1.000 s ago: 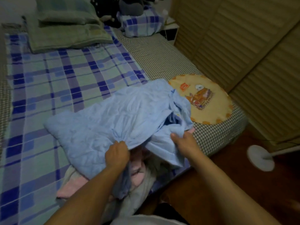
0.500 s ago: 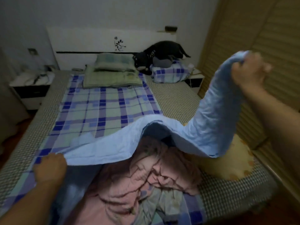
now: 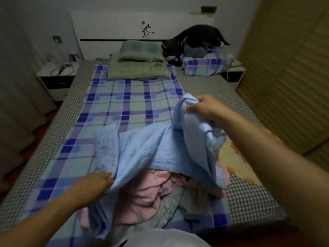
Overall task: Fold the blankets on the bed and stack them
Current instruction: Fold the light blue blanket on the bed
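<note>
While right hand (image 3: pixel 203 108) lifts blue blanket (image 3: pixel 151 147), left hand (image 3: pixel 97 182) pinches its edge.

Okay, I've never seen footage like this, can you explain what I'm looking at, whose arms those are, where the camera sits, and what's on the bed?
No machine here: a person wears a camera on their head, so you look down their own arms at a bed. The right hand grips a raised corner of a light blue quilted blanket; the left hand holds its near edge. Under it lies a crumpled pink blanket. A blue and green plaid sheet covers the grey checked mattress. Green pillows and a black plush animal sit by the headboard.
</note>
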A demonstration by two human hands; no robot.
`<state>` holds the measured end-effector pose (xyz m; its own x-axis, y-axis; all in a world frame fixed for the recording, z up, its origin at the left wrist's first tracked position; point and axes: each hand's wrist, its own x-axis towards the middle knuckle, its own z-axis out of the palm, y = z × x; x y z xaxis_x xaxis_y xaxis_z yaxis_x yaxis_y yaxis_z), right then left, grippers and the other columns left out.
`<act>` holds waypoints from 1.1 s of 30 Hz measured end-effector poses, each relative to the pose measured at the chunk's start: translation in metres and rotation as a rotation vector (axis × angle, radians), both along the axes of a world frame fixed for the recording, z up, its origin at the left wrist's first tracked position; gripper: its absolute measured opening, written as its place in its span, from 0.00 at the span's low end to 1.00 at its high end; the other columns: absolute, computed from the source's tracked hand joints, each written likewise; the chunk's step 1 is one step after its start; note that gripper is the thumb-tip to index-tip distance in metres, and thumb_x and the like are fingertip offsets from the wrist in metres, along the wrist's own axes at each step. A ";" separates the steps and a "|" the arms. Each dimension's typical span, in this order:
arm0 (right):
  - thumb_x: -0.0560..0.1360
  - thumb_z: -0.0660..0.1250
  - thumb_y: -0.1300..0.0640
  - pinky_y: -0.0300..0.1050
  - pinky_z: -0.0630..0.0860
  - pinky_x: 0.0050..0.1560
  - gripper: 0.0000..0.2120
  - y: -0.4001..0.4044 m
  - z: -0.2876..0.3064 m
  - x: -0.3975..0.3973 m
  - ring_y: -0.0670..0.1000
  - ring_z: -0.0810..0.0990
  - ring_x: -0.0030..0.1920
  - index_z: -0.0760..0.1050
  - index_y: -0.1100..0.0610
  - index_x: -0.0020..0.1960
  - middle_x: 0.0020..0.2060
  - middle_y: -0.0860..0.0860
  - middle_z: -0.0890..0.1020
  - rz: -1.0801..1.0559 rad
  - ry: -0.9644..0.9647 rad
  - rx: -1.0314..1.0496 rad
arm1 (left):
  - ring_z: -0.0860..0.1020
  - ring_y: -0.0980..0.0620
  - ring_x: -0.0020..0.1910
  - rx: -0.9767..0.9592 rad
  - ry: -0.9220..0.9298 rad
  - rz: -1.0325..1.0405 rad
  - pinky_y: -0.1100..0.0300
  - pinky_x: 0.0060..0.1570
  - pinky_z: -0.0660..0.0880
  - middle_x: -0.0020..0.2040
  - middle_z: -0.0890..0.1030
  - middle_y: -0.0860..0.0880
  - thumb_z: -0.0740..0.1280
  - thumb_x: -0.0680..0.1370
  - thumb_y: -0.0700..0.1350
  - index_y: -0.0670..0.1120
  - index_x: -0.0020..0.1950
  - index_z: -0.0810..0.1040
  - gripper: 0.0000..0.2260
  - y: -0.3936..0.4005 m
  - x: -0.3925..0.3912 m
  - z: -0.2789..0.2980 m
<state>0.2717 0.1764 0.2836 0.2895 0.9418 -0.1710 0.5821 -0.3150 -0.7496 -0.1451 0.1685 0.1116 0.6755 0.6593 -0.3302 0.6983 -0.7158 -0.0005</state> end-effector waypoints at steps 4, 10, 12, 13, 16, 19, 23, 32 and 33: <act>0.73 0.70 0.55 0.53 0.80 0.53 0.12 0.012 -0.078 -0.054 0.58 0.83 0.50 0.80 0.53 0.57 0.49 0.58 0.84 -0.120 0.285 -0.089 | 0.79 0.50 0.58 -0.197 0.046 0.309 0.55 0.57 0.75 0.61 0.78 0.54 0.60 0.71 0.69 0.55 0.64 0.76 0.28 -0.025 -0.053 -0.039; 0.72 0.64 0.54 0.54 0.77 0.48 0.12 0.066 -0.036 -0.103 0.61 0.80 0.46 0.78 0.61 0.50 0.41 0.57 0.76 -0.378 0.119 0.224 | 0.78 0.39 0.60 0.215 -0.330 1.187 0.49 0.62 0.74 0.61 0.81 0.38 0.61 0.82 0.43 0.40 0.64 0.79 0.14 0.047 -0.177 0.033; 0.73 0.65 0.54 0.48 0.72 0.44 0.07 0.076 -0.006 -0.141 0.55 0.75 0.41 0.75 0.58 0.47 0.39 0.54 0.75 -0.327 0.132 0.333 | 0.80 0.40 0.56 0.186 -0.678 1.146 0.48 0.59 0.76 0.56 0.83 0.39 0.63 0.79 0.39 0.43 0.58 0.83 0.12 0.060 -0.173 0.070; 0.74 0.66 0.54 0.47 0.73 0.45 0.07 0.075 -0.001 -0.169 0.53 0.75 0.42 0.75 0.57 0.47 0.40 0.54 0.77 -0.251 0.144 0.345 | 0.82 0.44 0.52 0.076 -0.774 1.064 0.51 0.55 0.78 0.53 0.84 0.43 0.64 0.78 0.38 0.47 0.55 0.85 0.12 0.057 -0.160 0.083; 0.72 0.71 0.53 0.46 0.77 0.45 0.08 0.056 -0.024 -0.268 0.51 0.77 0.40 0.76 0.55 0.49 0.41 0.52 0.80 0.020 0.148 0.218 | 0.82 0.58 0.46 -0.231 -0.949 0.858 0.67 0.47 0.76 0.48 0.85 0.54 0.68 0.77 0.37 0.51 0.51 0.85 0.11 0.027 -0.116 0.078; 0.69 0.73 0.61 0.46 0.74 0.35 0.08 0.020 -0.098 -0.349 0.47 0.72 0.34 0.76 0.58 0.45 0.34 0.51 0.76 0.147 0.236 -0.072 | 0.82 0.61 0.44 -0.386 -1.139 0.928 0.69 0.44 0.76 0.46 0.85 0.55 0.70 0.76 0.37 0.49 0.50 0.85 0.08 -0.009 -0.093 0.042; 0.68 0.74 0.66 0.48 0.75 0.35 0.12 -0.029 -0.161 -0.388 0.53 0.79 0.35 0.78 0.70 0.49 0.35 0.60 0.79 -0.141 0.615 -0.292 | 0.81 0.61 0.49 -0.487 -1.191 1.077 0.71 0.46 0.73 0.47 0.85 0.55 0.69 0.78 0.39 0.52 0.47 0.84 0.08 -0.033 -0.099 -0.007; 0.68 0.71 0.66 0.40 0.79 0.37 0.14 -0.075 -0.182 -0.401 0.49 0.84 0.42 0.82 0.52 0.50 0.40 0.48 0.85 -0.301 0.467 -0.272 | 0.80 0.64 0.51 -0.694 -1.111 0.893 0.67 0.54 0.74 0.51 0.84 0.59 0.68 0.78 0.37 0.52 0.52 0.83 0.10 -0.046 -0.127 -0.038; 0.70 0.72 0.64 0.39 0.79 0.38 0.11 -0.077 -0.182 -0.404 0.45 0.83 0.41 0.81 0.51 0.47 0.38 0.45 0.85 -0.353 0.445 -0.181 | 0.80 0.65 0.49 -0.687 -1.092 0.877 0.66 0.53 0.74 0.49 0.84 0.59 0.68 0.78 0.37 0.52 0.50 0.83 0.10 -0.046 -0.127 -0.039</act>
